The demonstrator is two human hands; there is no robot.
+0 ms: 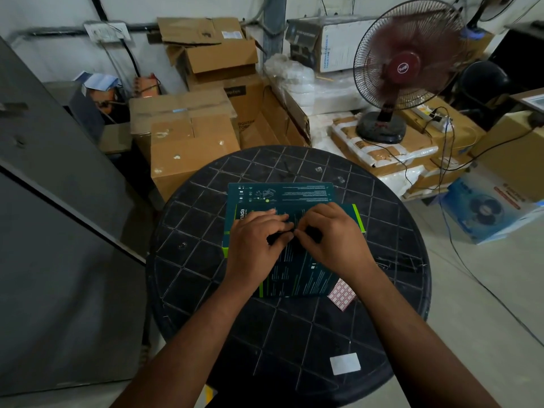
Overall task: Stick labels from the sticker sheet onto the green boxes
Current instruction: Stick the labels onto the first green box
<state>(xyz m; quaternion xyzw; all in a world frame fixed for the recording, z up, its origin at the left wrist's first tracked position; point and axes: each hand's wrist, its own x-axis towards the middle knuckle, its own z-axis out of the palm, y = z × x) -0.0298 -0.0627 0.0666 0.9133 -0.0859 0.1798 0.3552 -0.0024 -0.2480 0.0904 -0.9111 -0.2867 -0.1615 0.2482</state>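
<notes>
Green boxes [282, 198] fill counter [206, 260] centre under both hands. Sticker sheet [341, 292] beside right forearm, white label [345, 363] near front edge. Left, far counter bare. Cardboard cartons [191, 148], fan [403, 69] crowd behind.

I see a round black table [206, 290] with a grid-patterned top. Green boxes [294, 278] lie near its middle, a sticker sheet [341, 293] just right of them, a white label [345, 363] nearer.

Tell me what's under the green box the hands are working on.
The top green box lies on another green box and overlaps the sticker sheet at its near right corner. Anything else under it is hidden.
</notes>
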